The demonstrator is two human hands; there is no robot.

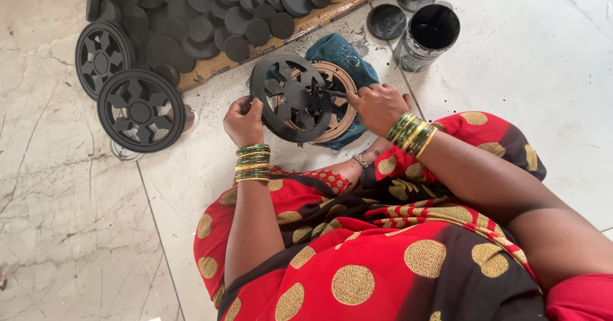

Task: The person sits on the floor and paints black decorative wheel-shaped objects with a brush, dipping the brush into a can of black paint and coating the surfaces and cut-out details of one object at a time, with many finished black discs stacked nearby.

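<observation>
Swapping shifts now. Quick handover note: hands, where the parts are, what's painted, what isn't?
Left hand grips the rim of a black slotted wheel, tilted over a teal cloth. Right hand holds a thin brush against the wheel's face. An unpainted tan wheel lies beneath. An open paint can stands ahead on the right. Two black wheels lie on the left, and small black discs cover a board. Done: those. Left: the wheel in hand, by the look of it, and the tan one.
</observation>
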